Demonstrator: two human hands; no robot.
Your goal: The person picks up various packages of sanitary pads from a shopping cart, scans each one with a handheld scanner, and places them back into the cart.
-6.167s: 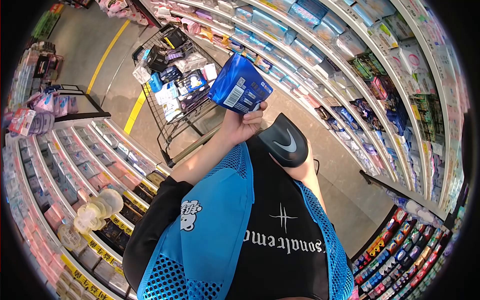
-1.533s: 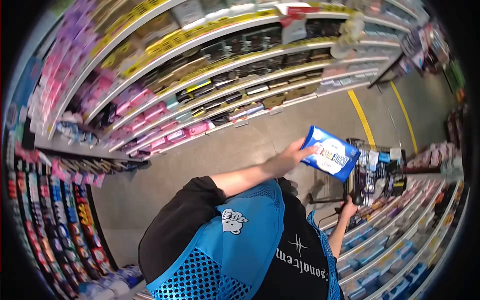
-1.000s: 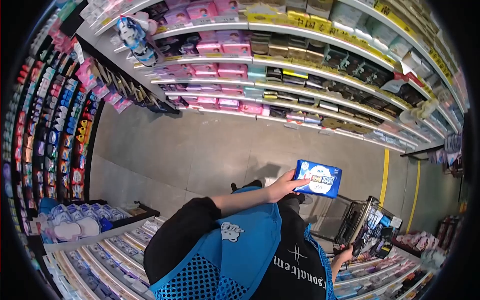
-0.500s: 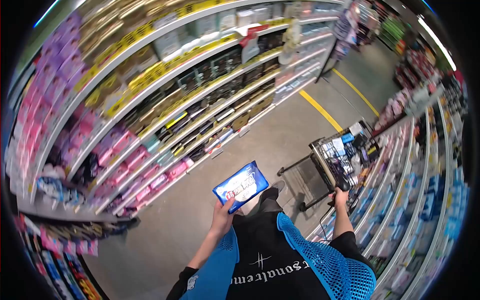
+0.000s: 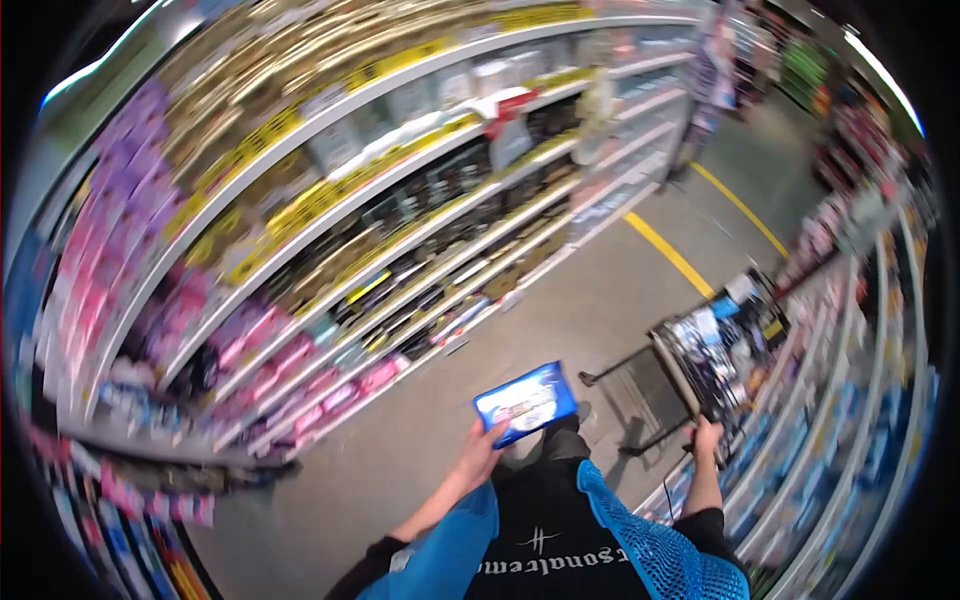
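Observation:
A blue and white soft packet is held by its near left corner in my left hand, thumb on top and fingers underneath. Over to the right, my right hand is closed round the handle of a shopping cart. The cart's basket holds a mix of small packages, blurred in this view. A thin dark cord hangs below my right wrist.
Long shelves of packaged goods run along the left, with pink and purple packs at the near end. More shelving lines the right side, close beside the cart. Yellow lines cross the grey floor ahead.
The view has shifted, so shelves and cart sit further right and lower. Both hands and the packet also appear lower and to the right; both grips look the same.

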